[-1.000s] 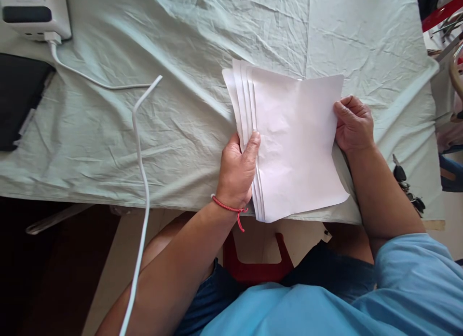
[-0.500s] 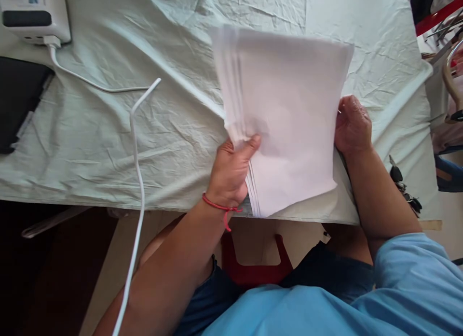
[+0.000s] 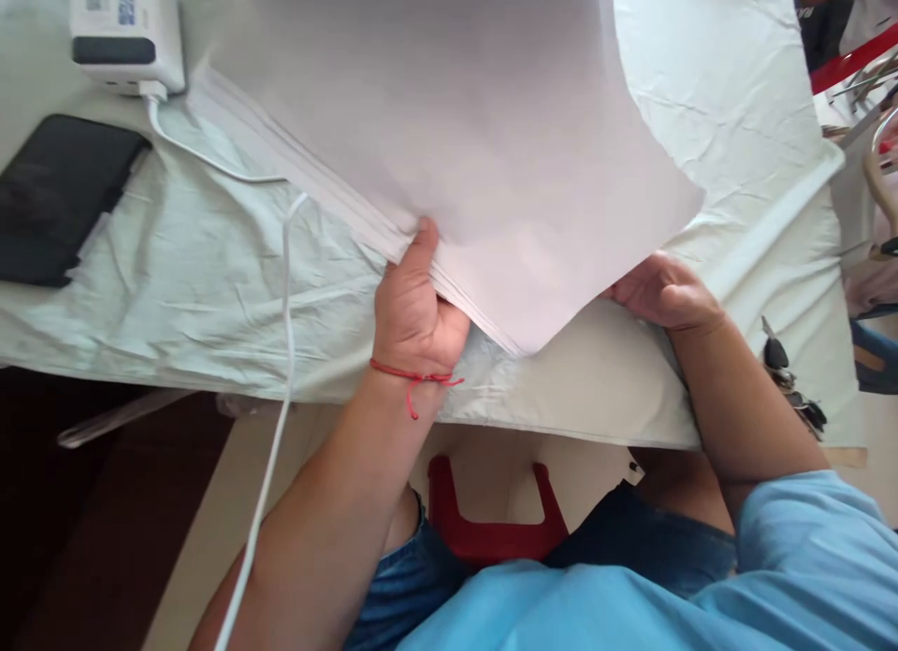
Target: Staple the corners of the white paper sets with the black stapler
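Observation:
A stack of large white paper sheets (image 3: 477,146) is held up at a slant over the table, its layered edges showing along the left side. My left hand (image 3: 421,300), with a red string bracelet (image 3: 413,374) at the wrist, grips that side: the thumb lies on top and the fingers are underneath. At the lower right edge of the sheets is my right hand (image 3: 663,291), palm turned up and fingers curled in. Its fingertips meet the paper's edge and are partly hidden beneath it.
A pale green cloth (image 3: 337,324) covers the table. On the left are a white power adapter (image 3: 130,38) with a white cable (image 3: 287,296) and a black tablet-like device (image 3: 66,197). Sunglasses (image 3: 792,380) lie at right. A red stool (image 3: 491,539) stands below the table edge.
The paper stack has moved up and left, turned, and come nearer the camera. My left hand has moved slightly left, and my right hand has lowered along the paper's edge with its palm turned up.

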`<state>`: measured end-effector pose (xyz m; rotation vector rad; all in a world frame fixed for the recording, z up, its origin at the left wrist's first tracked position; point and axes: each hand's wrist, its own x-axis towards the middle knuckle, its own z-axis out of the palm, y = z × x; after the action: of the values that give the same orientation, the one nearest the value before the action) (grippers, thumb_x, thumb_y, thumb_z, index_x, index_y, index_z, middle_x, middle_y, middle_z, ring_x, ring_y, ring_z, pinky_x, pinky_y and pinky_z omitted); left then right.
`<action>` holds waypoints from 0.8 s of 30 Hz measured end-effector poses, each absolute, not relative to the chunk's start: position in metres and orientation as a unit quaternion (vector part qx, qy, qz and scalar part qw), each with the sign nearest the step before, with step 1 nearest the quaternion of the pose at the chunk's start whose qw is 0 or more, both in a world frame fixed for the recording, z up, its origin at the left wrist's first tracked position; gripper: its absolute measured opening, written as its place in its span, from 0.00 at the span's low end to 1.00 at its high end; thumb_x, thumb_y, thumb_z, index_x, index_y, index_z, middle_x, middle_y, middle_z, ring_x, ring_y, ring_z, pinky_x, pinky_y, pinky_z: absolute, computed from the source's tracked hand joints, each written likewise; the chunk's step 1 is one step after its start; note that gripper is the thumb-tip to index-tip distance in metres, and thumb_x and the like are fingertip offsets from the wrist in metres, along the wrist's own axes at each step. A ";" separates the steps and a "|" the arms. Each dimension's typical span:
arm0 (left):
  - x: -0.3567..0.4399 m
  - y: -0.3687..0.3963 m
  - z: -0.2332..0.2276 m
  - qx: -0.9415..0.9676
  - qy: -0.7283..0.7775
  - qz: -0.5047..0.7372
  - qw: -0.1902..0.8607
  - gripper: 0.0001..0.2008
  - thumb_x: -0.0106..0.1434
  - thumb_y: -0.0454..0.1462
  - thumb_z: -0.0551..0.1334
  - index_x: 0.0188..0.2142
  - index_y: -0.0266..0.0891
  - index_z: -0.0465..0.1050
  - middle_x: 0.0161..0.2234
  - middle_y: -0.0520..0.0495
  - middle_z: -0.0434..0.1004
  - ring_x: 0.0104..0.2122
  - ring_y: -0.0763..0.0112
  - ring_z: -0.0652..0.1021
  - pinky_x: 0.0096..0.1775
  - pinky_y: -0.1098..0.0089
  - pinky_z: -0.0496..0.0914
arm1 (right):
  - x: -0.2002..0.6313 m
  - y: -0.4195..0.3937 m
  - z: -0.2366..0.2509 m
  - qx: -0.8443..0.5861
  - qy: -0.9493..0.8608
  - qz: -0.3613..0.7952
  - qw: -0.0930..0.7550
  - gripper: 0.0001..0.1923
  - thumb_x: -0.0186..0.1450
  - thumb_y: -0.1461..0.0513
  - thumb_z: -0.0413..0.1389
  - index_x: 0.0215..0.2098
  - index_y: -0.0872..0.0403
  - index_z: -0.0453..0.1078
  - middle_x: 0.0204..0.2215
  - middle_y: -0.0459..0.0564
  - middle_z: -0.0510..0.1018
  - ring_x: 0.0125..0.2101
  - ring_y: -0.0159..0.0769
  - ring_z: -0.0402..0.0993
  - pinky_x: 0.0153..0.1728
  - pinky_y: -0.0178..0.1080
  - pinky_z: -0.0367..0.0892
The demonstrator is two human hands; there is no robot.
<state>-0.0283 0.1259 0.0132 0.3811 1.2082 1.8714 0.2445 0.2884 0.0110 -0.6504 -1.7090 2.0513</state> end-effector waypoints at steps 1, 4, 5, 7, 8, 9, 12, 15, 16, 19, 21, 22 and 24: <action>-0.025 0.126 0.015 0.152 0.481 0.750 0.428 0.22 0.58 0.57 0.77 0.44 0.51 0.79 0.54 0.50 0.86 0.71 0.49 0.70 0.62 0.46 0.77 | 0.242 0.285 0.011 -0.243 -0.616 0.722 0.201 0.36 0.46 0.39 0.75 0.46 0.48 0.80 0.40 0.54 0.85 0.47 0.51 0.84 0.53 0.55 0.79; -0.010 0.128 0.020 0.128 0.443 0.767 0.445 0.20 0.60 0.53 0.77 0.46 0.49 0.78 0.56 0.48 0.85 0.70 0.51 0.72 0.62 0.49 0.78 | 0.234 0.275 0.014 -0.291 -0.608 0.697 0.245 0.31 0.47 0.41 0.76 0.42 0.46 0.78 0.36 0.49 0.84 0.49 0.49 0.84 0.54 0.53 0.80; -0.006 0.129 0.021 0.113 0.425 0.775 0.454 0.19 0.61 0.51 0.77 0.46 0.48 0.78 0.57 0.47 0.84 0.70 0.52 0.72 0.62 0.49 0.79 | 0.232 0.272 0.015 -0.306 -0.598 0.694 0.259 0.31 0.47 0.42 0.77 0.42 0.45 0.78 0.37 0.49 0.85 0.50 0.49 0.84 0.55 0.53 0.79; 0.003 0.131 0.022 0.085 0.397 0.784 0.469 0.18 0.62 0.47 0.76 0.47 0.46 0.77 0.57 0.46 0.84 0.70 0.53 0.73 0.61 0.50 0.80 | 0.228 0.267 0.017 -0.324 -0.579 0.692 0.285 0.33 0.46 0.44 0.78 0.45 0.44 0.77 0.41 0.49 0.85 0.53 0.50 0.83 0.57 0.54 0.79; 0.006 0.133 0.021 0.078 0.392 0.786 0.472 0.18 0.63 0.46 0.76 0.48 0.45 0.76 0.57 0.45 0.84 0.69 0.52 0.74 0.61 0.50 0.80 | 0.227 0.265 0.017 -0.325 -0.571 0.691 0.302 0.33 0.46 0.44 0.78 0.47 0.42 0.76 0.43 0.49 0.86 0.54 0.51 0.82 0.57 0.55 0.79; 0.008 0.134 0.021 0.076 0.393 0.786 0.472 0.19 0.63 0.46 0.76 0.49 0.45 0.76 0.57 0.45 0.84 0.69 0.52 0.74 0.61 0.50 0.80 | 0.226 0.264 0.018 -0.317 -0.566 0.689 0.322 0.33 0.47 0.44 0.77 0.48 0.41 0.76 0.44 0.49 0.85 0.55 0.51 0.82 0.57 0.56 0.79; 0.010 0.138 0.022 0.087 0.418 0.776 0.465 0.21 0.65 0.49 0.74 0.53 0.45 0.76 0.57 0.44 0.84 0.68 0.51 0.75 0.63 0.52 0.79 | 0.225 0.260 0.017 -0.265 -0.552 0.699 0.371 0.34 0.49 0.41 0.75 0.51 0.39 0.76 0.45 0.49 0.85 0.56 0.52 0.81 0.56 0.57 0.80; 0.012 0.141 0.030 0.054 0.439 0.770 0.459 0.15 0.72 0.45 0.69 0.55 0.45 0.75 0.57 0.46 0.84 0.68 0.56 0.76 0.64 0.57 0.78 | 0.219 0.254 0.018 -0.246 -0.542 0.719 0.360 0.41 0.42 0.43 0.78 0.52 0.41 0.76 0.46 0.50 0.84 0.59 0.56 0.79 0.57 0.57 0.79; 0.013 0.142 0.033 0.033 0.438 0.772 0.459 0.13 0.74 0.42 0.66 0.55 0.44 0.75 0.57 0.46 0.84 0.67 0.59 0.76 0.63 0.58 0.78 | 0.215 0.251 0.019 -0.263 -0.541 0.716 0.354 0.43 0.40 0.46 0.80 0.52 0.41 0.76 0.45 0.50 0.84 0.59 0.57 0.79 0.57 0.56 0.79; 0.015 0.143 0.038 0.017 0.422 0.773 0.473 0.10 0.76 0.38 0.62 0.55 0.43 0.75 0.58 0.46 0.84 0.67 0.61 0.77 0.64 0.57 0.78 | 0.205 0.247 0.022 -0.342 -0.529 0.679 0.376 0.40 0.43 0.55 0.81 0.53 0.42 0.75 0.41 0.49 0.85 0.57 0.55 0.81 0.57 0.55 0.80; 0.012 0.143 0.037 0.054 0.413 0.771 0.482 0.09 0.74 0.38 0.65 0.52 0.43 0.77 0.59 0.47 0.84 0.68 0.58 0.75 0.65 0.55 0.76 | 0.204 0.252 0.023 -0.376 -0.512 0.661 0.400 0.37 0.47 0.58 0.80 0.53 0.43 0.75 0.40 0.48 0.85 0.53 0.53 0.83 0.55 0.56 0.81; 0.008 0.143 0.036 0.072 0.410 0.772 0.480 0.08 0.72 0.38 0.67 0.50 0.44 0.78 0.59 0.48 0.84 0.69 0.57 0.74 0.66 0.54 0.75 | 0.206 0.256 0.024 -0.384 -0.508 0.657 0.403 0.36 0.47 0.59 0.80 0.53 0.43 0.76 0.39 0.48 0.85 0.52 0.53 0.83 0.55 0.56 0.82; -0.002 0.143 0.035 0.078 0.402 0.786 0.462 0.08 0.66 0.34 0.70 0.45 0.45 0.79 0.58 0.50 0.84 0.69 0.57 0.73 0.69 0.54 0.73 | 0.215 0.268 0.026 -0.399 -0.512 0.651 0.394 0.37 0.45 0.62 0.80 0.51 0.44 0.76 0.38 0.47 0.85 0.51 0.53 0.83 0.53 0.57 0.83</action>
<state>-0.0022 0.1434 0.0348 0.1926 0.9897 1.9334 0.2149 0.2681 0.0265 -1.0117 -1.3001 1.6515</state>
